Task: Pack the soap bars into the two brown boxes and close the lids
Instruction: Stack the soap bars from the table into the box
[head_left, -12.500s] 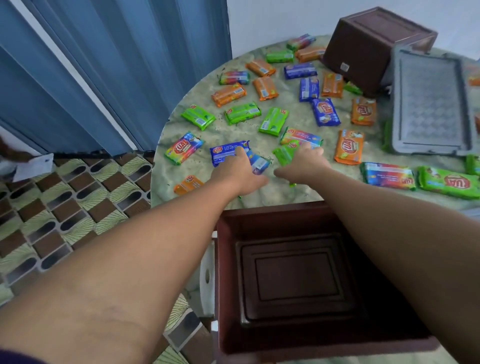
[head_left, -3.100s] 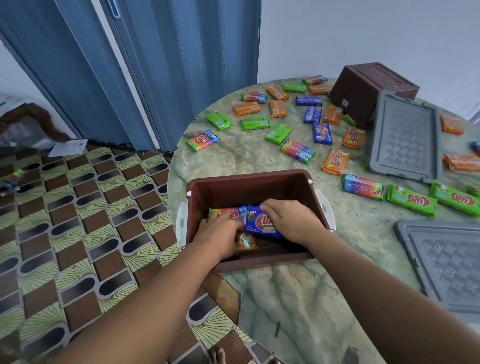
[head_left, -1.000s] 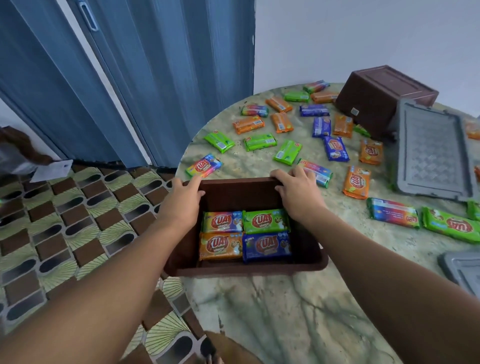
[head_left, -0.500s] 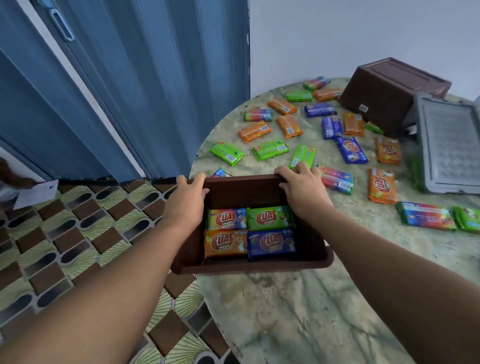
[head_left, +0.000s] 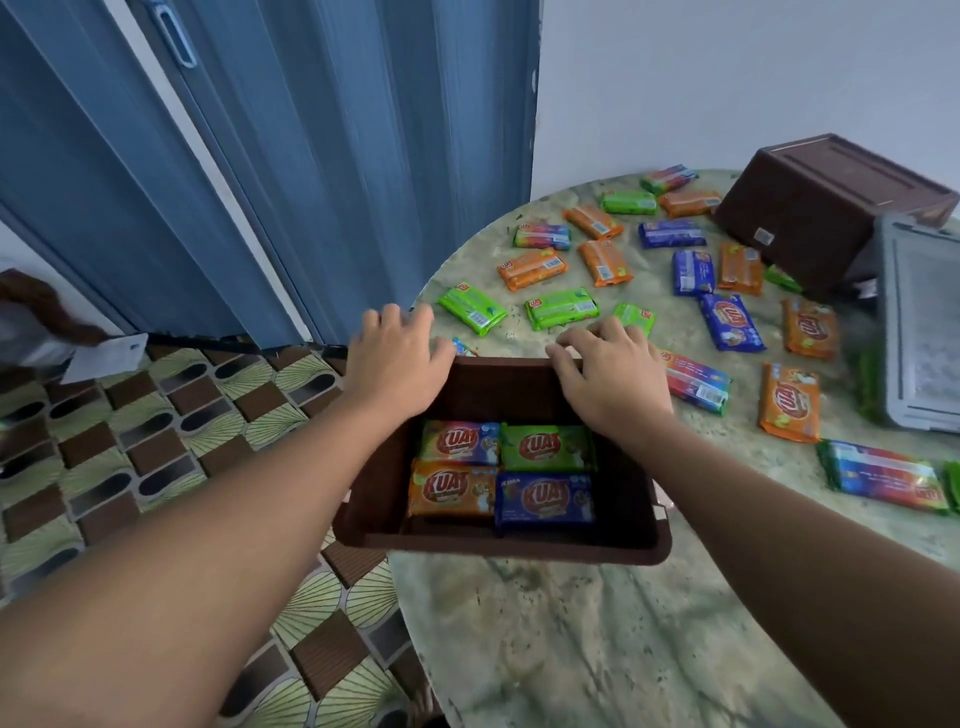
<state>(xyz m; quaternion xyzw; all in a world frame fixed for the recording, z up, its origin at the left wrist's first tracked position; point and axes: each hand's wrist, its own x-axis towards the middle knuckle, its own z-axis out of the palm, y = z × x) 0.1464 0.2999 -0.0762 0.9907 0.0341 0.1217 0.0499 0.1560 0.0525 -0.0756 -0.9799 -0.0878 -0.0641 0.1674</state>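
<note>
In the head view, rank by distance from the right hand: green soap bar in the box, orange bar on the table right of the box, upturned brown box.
From the right hand:
1. Green soap bar, just below it in the box.
2. Orange bar, to the right.
3. Upturned brown box, far right.

Four soap bars (head_left: 501, 475) lie in one open brown box (head_left: 498, 543); a second brown box (head_left: 826, 208) sits overturned; one grey lid (head_left: 919, 327) shows.

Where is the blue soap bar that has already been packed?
In the head view, the blue soap bar lies in the open brown plastic box, near-right corner, beside the orange soap bar.
</note>
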